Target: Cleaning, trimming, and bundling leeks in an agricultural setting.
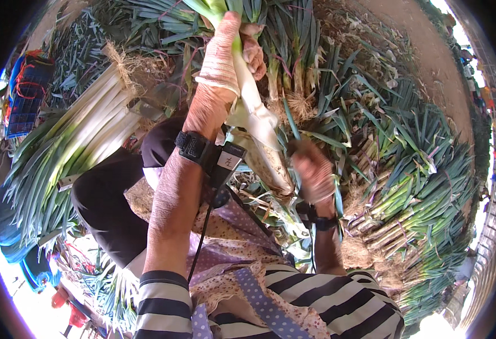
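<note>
My left hand (223, 53), with a pale band of cloth round it, is closed round a thick leek (249, 90) near its green top. The white stalk slants down toward my lap. Loose, torn outer skin (270, 166) hangs along its lower part, pale with brown stains. To the right of that skin is my right hand (314, 172), smeared by motion, so its fingers and anything in them are unclear. A thin green leaf (291, 118) runs down close to it.
Leeks with clean white stalks (90, 116) lie stacked at the left, roots toward the back. Bundled leeks with roots (394, 217) line the right side, and more green tops fill the back. A blue crate (26, 99) stands far left. Leaf scraps (366, 42) litter the ground.
</note>
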A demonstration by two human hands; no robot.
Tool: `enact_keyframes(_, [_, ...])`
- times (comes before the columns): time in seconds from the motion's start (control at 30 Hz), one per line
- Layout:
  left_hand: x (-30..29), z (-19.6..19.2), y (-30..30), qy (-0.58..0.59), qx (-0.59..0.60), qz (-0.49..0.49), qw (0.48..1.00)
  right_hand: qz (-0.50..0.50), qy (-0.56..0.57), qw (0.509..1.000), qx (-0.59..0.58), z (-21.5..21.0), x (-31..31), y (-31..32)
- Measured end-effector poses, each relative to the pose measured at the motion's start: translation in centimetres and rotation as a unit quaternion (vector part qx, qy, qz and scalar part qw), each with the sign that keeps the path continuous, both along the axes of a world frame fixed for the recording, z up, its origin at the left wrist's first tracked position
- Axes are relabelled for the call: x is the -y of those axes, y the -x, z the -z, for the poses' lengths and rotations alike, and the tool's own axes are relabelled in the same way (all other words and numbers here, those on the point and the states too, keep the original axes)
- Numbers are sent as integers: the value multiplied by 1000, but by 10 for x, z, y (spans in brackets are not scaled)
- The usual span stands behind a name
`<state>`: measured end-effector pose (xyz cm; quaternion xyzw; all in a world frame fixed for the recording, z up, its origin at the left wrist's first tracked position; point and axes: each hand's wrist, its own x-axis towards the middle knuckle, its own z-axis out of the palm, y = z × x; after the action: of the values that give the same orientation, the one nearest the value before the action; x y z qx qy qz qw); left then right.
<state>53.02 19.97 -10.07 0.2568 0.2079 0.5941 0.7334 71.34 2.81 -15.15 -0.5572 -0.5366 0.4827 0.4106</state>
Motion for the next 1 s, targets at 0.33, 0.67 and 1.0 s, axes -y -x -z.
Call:
enact_keyframes(0.33, [-4,-6,9,4,-11,5,1000,-78,-41,993,-74,-30,-61,34])
enact_keyframes(0.67, [-23,-2,62,7,71,-100,992,-126,-78,959,242,-44,99,-17])
enact_keyframes(1.0, [-22,2,66,-26,117,-87,989,30,-53,933,355,-14,85,-77])
